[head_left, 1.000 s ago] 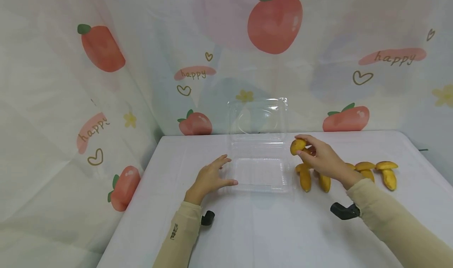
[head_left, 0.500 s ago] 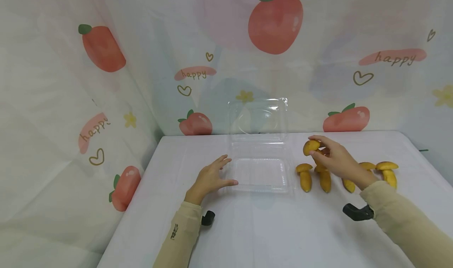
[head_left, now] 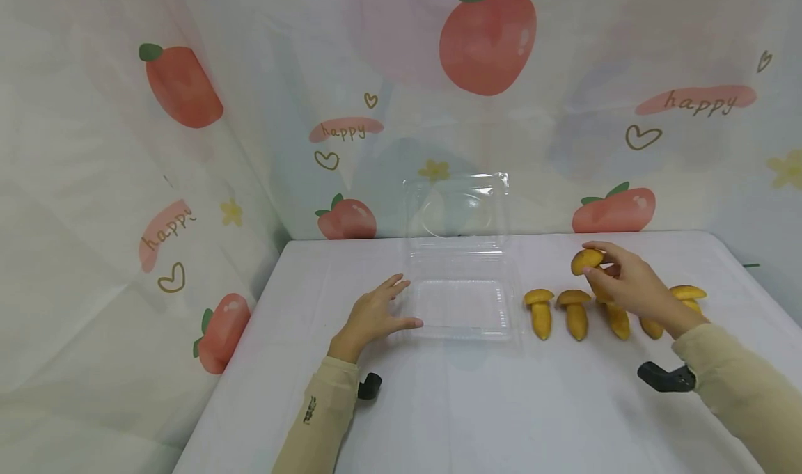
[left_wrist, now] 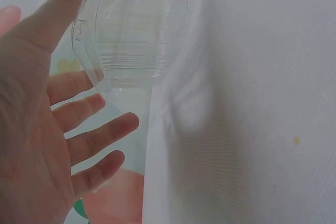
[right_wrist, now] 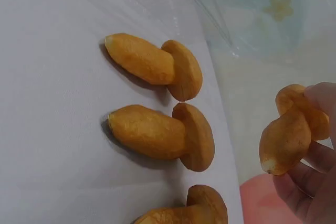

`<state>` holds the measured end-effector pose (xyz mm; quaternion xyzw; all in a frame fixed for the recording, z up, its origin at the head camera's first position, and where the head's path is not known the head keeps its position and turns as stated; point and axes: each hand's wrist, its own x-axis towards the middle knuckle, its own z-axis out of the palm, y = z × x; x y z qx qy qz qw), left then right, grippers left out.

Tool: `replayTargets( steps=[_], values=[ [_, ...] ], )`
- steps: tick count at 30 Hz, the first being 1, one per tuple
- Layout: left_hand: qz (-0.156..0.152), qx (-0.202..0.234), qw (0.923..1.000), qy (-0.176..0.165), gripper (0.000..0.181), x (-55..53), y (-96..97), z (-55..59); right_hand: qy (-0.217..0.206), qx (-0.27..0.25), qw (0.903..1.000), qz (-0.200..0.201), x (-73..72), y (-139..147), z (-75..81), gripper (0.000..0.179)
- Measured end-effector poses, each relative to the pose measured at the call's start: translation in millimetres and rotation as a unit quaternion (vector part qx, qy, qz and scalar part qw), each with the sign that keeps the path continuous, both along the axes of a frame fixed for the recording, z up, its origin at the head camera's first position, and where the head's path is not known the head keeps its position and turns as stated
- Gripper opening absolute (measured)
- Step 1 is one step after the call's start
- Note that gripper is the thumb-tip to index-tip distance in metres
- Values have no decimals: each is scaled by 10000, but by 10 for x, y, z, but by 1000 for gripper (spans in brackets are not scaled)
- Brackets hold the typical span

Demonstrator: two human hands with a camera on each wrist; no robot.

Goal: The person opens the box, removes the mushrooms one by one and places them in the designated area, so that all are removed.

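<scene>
My right hand (head_left: pixel 639 286) pinches a yellow-brown mushroom (right_wrist: pixel 286 140) by its cap, above a row of several similar mushrooms on the table. The leftmost mushroom (head_left: pixel 539 314) of that row lies beside a clear plastic clamshell box (head_left: pixel 464 331), its cap toward the back. Part of the row is hidden behind my right hand and wrist. My left hand (head_left: pixel 372 317), fingers spread and thumb out, rests against the box's left side. In the left wrist view, the fingers (left_wrist: pixel 100 135) are extended near the box wall. The box lid (head_left: pixel 457 209) stands raised at the back.
A white cloth covers the table (head_left: pixel 476 411). Behind it hangs a curtain (head_left: pixel 539 147) printed with peaches and the word happy, close to the back edge. A dark wrist mount (head_left: pixel 667 378) sticks out under the right sleeve, and another dark mount (head_left: pixel 370 386) under the left.
My right hand has moved to the right along the row, carrying the mushroom away from the box and uncovering the mushrooms nearest it. My left hand and the box have stayed in place.
</scene>
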<state>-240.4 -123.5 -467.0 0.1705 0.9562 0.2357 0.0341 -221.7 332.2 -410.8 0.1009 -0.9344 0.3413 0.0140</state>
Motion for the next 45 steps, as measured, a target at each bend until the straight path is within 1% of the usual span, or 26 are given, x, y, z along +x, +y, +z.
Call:
replayTargets(
  steps=[5, 13, 19, 24, 27, 33, 37, 45],
  values=[
    [12, -3, 10000, 26, 93, 5, -1, 2, -214, 6, 9996, -175, 9, 128, -32, 60],
    [39, -48, 10000, 11, 93, 6, -1, 11, -270, 78, 9988, -402, 27, 322, -39, 60],
    [10, -8, 10000, 12, 92, 0, 0, 16, -45, 241, 9986, -466, 51, 483, -35, 59],
    [10, 0, 10000, -13, 92, 0, -1, 34, -76, 278, 9980, -571, 59, 627, -40, 60],
    [13, 1, 10000, -1, 92, -3, -8, 43, 13, 333, 9974, -633, 48, 710, -47, 59],
    [25, 31, 10000, -15, 92, -11, -23, 39, 15, 349, 9957, -859, 49, 845, -66, 58],
    [-20, 13, 10000, 14, 91, -15, -26, 23, -15, 388, 9940, -1021, 67, 899, -101, 60],
    [-4, 85, 9999, -62, 91, -5, -8, 1, -18, 410, 9916, -1225, 125, 1063, -207, 61]
  ],
)
